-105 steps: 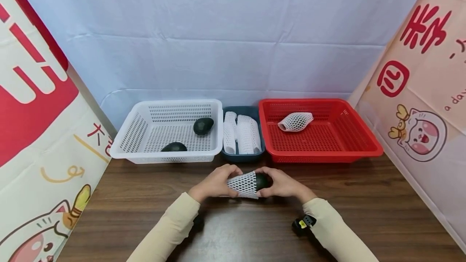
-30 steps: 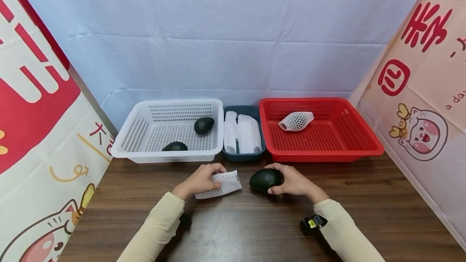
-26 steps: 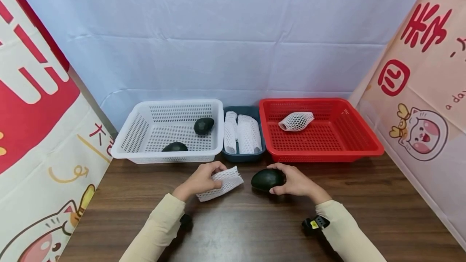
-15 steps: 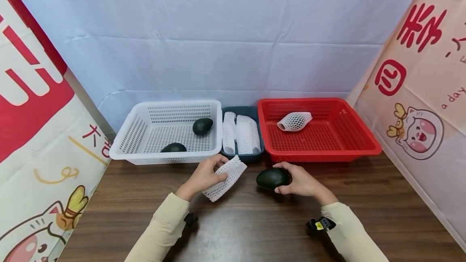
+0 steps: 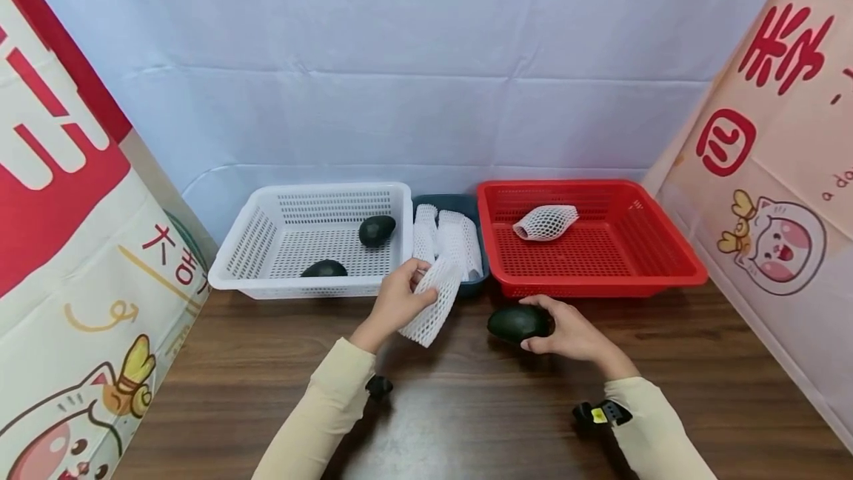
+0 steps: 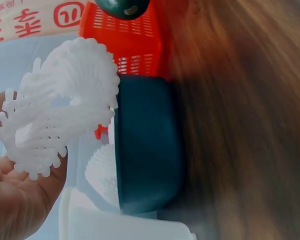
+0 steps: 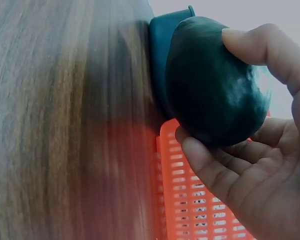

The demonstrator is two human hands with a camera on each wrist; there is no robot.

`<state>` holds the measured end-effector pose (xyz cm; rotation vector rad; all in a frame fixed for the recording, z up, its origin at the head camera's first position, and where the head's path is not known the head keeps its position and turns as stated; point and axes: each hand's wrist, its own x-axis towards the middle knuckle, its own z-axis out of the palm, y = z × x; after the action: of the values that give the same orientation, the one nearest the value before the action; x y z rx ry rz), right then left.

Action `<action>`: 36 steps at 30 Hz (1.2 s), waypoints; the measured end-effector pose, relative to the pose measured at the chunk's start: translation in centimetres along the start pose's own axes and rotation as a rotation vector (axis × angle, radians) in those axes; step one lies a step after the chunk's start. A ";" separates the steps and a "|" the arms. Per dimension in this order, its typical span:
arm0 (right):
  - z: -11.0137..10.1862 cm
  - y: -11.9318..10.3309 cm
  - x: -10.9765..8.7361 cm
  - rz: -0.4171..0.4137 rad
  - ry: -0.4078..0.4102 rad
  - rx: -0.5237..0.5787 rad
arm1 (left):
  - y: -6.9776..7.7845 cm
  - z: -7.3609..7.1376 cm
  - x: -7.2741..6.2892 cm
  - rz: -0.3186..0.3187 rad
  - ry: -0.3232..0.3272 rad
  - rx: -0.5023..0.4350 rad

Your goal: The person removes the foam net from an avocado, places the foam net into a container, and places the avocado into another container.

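My left hand (image 5: 398,301) pinches a white foam net sleeve (image 5: 436,302), which tilts over the front edge of the dark blue bin (image 5: 474,286). The left wrist view shows the sleeve's open, ruffled end (image 6: 85,75). More white foam sleeves (image 5: 455,232) lie in that bin. To the right, my right hand (image 5: 569,330) grips a dark green avocado (image 5: 516,323) by its right end, in front of the red basket (image 5: 600,290). In the right wrist view the bare avocado (image 7: 210,85) sits between thumb and fingers.
Two dark avocados (image 5: 376,230) lie in the white basket (image 5: 266,284) on the left. Inside the red basket rests one item in a foam net (image 5: 546,222). All three containers stand side by side on the wooden table (image 5: 453,406), against a pale cloth backdrop (image 5: 400,95).
The net sleeve has come off the avocado. My left hand has carried it up toward the blue bin, tilting it steeper. My right hand has moved right with the avocado.
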<state>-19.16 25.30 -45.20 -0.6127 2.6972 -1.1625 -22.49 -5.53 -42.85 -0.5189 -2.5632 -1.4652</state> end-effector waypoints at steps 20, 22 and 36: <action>-1.8 0.9 -1.4 0.069 0.034 -0.020 | 1.5 2.0 4.1 -0.152 0.132 0.023; -2.0 1.1 -1.6 0.075 0.043 -0.027 | 1.5 2.2 4.4 -0.166 0.153 0.016; -3.1 2.2 -2.5 0.090 0.072 -0.044 | 0.9 2.8 7.1 -0.219 0.228 0.024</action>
<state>-18.47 29.75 -44.79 -0.4585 2.7848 -1.1271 -28.64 -1.13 -41.46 -0.0622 -2.5134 -1.4601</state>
